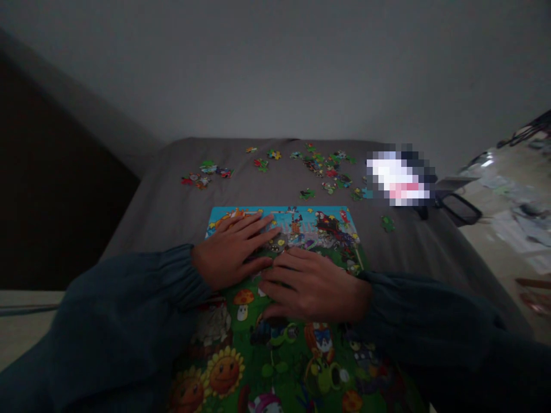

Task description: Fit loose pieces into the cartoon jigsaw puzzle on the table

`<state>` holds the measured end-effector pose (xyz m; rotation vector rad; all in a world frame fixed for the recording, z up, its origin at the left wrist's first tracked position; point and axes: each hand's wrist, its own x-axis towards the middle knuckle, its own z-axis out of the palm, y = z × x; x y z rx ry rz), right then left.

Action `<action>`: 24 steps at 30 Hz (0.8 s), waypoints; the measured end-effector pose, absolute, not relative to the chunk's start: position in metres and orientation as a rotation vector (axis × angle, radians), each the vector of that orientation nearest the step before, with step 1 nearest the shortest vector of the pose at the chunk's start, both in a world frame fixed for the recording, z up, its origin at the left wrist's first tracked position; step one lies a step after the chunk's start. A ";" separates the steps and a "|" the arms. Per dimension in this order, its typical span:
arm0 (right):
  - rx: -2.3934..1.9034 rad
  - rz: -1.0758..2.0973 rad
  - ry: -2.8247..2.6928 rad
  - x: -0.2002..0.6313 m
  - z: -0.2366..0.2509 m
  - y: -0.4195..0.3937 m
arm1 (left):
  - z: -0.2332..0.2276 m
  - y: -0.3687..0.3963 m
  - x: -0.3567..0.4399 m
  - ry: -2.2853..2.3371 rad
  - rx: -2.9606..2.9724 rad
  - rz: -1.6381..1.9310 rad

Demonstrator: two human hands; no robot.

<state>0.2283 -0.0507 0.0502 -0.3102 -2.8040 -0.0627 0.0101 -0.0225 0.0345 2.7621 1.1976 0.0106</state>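
Note:
A colourful cartoon jigsaw board (275, 367) lies before me, with sunflowers, mushrooms and green plant figures below a light-blue upper strip. My left hand (235, 249) rests flat on its upper left part, fingers stretched out toward the upper right. Just below and to the right, my right hand (316, 287) lies over the middle of the board, fingers apart and pointing left. The left thumb comes close to the right fingertips. Neither hand shows anything held. Both hands cover part of the picture, so what is under them is hidden.
Loose jigsaw pieces (318, 166) lie scattered on the grey cloth (163, 195) beyond the board, with a smaller group (206, 175) at the left. A lone green piece (387, 222) lies right. Black-framed glasses (460, 207) and a bright blurred-out object (400, 178) sit at the right edge.

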 end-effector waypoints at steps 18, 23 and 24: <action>-0.270 -0.188 -2.771 0.228 0.054 -0.056 | 0.048 -0.024 -0.004 1.017 2.680 -0.097; -0.262 -0.245 -2.756 0.225 0.053 -0.059 | 0.046 -0.022 -0.005 0.993 2.655 -0.095; -0.242 -0.266 -2.750 0.225 0.052 -0.060 | 0.045 -0.022 -0.005 0.987 2.649 -0.097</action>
